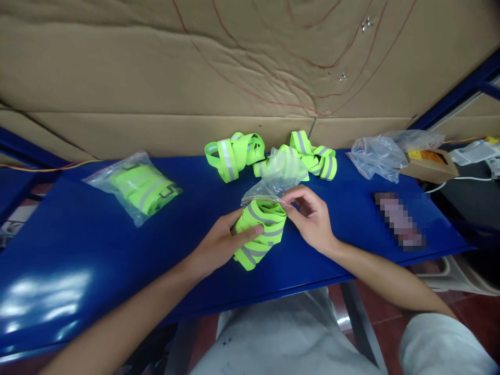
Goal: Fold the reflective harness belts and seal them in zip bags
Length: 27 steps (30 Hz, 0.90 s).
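Note:
My left hand [230, 237] grips a folded neon-yellow reflective strap [263, 229] with grey stripes, thumb across its front. Beyond the strap lies a clear zip bag [279, 174], its red-lined mouth against the strap's top end. My right hand [310, 216] pinches the bag's edge at the right corner between thumb and fingers. Whether the strap's far end is inside the bag I cannot tell. Behind are two loose bundles of the same strap, a left bundle [236, 155] and a right bundle [318, 159], the latter partly behind the bag.
On the left of the blue table [183, 208] lies a bagged strap [144, 187] with a dark buckle. Clear bags [377, 156] and a small cardboard box [429, 165] stand at the back right, near a blurred-out flat object [400, 219]. A cardboard wall [156, 78] closes the back.

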Motion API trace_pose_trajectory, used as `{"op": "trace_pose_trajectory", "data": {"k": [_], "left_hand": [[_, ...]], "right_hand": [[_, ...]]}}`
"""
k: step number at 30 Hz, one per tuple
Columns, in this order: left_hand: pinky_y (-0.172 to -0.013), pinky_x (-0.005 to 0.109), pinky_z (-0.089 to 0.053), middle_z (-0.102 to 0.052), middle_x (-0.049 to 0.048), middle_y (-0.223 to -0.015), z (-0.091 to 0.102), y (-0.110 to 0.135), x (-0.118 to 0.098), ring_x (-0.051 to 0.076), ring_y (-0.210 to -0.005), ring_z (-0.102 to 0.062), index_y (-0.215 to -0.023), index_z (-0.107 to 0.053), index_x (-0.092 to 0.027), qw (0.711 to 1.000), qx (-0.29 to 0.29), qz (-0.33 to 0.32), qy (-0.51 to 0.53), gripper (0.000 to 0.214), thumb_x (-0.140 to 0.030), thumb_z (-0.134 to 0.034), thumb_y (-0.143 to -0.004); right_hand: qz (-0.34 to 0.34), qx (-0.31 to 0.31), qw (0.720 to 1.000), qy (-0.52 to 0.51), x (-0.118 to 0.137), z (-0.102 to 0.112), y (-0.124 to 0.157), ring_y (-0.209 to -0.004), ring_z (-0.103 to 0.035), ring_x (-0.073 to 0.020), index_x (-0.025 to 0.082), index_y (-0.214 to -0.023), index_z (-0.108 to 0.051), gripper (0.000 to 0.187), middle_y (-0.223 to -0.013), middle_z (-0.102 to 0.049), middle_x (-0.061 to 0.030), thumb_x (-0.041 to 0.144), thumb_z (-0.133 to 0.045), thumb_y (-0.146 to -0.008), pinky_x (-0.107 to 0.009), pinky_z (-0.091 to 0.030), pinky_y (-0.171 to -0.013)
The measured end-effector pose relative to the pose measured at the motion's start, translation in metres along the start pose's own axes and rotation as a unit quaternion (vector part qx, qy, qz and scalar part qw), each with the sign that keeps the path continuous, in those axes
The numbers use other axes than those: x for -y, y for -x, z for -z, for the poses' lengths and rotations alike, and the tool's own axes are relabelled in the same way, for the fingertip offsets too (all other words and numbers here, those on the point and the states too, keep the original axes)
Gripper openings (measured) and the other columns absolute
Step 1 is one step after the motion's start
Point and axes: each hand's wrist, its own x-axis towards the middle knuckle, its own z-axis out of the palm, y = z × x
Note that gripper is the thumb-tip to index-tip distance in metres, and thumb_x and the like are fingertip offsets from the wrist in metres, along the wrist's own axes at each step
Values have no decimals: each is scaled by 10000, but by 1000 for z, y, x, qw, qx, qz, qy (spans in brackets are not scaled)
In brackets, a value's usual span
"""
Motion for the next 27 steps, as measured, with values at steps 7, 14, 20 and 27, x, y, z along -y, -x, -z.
{"op": "trace_pose_trajectory", "data": {"k": [7,14,20,27], "left_hand": [[-726,244,-606,-773,92,-1113,-3,3,6,204,-873,-730,-1216,-728,-162,999,-36,-5,8,607,-488,-896,-733],[-706,261,-616,-776,82,-1028,-3,2,11,196,-830,-720,-1199,-719,-165,997,-78,-14,22,613,-506,-901,-723],[-713,222,-573,-767,69,-1044,-7,-7,14,169,-833,-688,-1173,-735,-160,991,-130,-17,26,642,-506,-928,-669],[-653,200,-505,-728,35,-931,-19,-27,24,141,-773,-636,-1104,-727,-152,985,-156,-33,64,565,-520,-895,-709]], "right_hand": [[52,45,997,-27,-2,3,0,-932,-632,-167,228,-946,-716,24,-951,-676,-34,222,-693,-945,-330,-533,-853],[18,82,990,-118,-4,4,-4,-856,-628,-126,213,-936,-709,54,-919,-661,-8,163,-709,-916,-272,-531,-771],[198,113,969,91,-9,1,5,-936,-630,-161,212,-1014,-696,127,-1015,-655,-54,138,-607,-962,-336,-547,-844],[219,149,936,231,-25,1,11,-1028,-593,-210,193,-1084,-614,102,-1050,-644,-85,233,-566,-1003,-386,-533,-919]]}}
